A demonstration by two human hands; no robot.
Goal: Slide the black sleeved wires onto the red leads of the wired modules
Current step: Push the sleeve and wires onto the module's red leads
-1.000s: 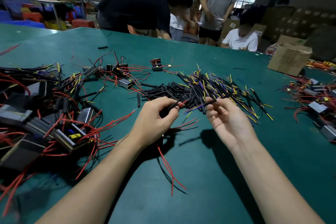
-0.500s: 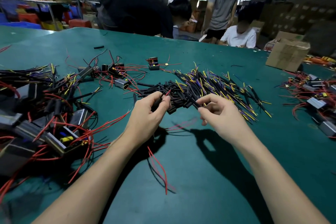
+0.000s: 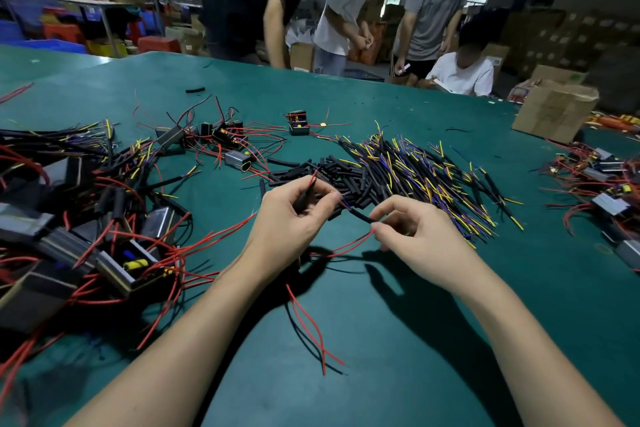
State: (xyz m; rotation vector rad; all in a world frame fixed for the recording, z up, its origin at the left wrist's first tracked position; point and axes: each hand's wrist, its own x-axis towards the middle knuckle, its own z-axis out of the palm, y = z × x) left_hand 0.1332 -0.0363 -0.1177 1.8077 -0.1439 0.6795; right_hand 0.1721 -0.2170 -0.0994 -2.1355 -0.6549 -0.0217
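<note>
Nearest me, loose red leads (image 3: 313, 326) are lying crossed on the green tabletop (image 3: 398, 340), trailing from under my left wrist. Above them, I am seeing my left hand (image 3: 289, 227) curling its fingers round a black sleeved wire (image 3: 304, 197), thumb and forefinger pinching it, with a red tip poking out above the knuckles. My right hand (image 3: 417, 239) is pinching another short black sleeve (image 3: 360, 217) between thumb and forefinger, the other fingers curled, and two red leads (image 3: 349, 245) are running from its fingertips down toward the tabletop. The two hands are sitting close together, not touching.

To my left, open-topped metal module cases (image 3: 128, 265) are lying heaped, one showing a yellow coil inside, red wires tangling all over them. Just beyond my hands, a pile of black sleeved wires (image 3: 398, 177) with yellow and blue ends is spreading across the tabletop. Farther off, a cardboard box (image 3: 554, 111) is standing at the right edge; I cannot tell what it contains. People are standing past the far edge.
</note>
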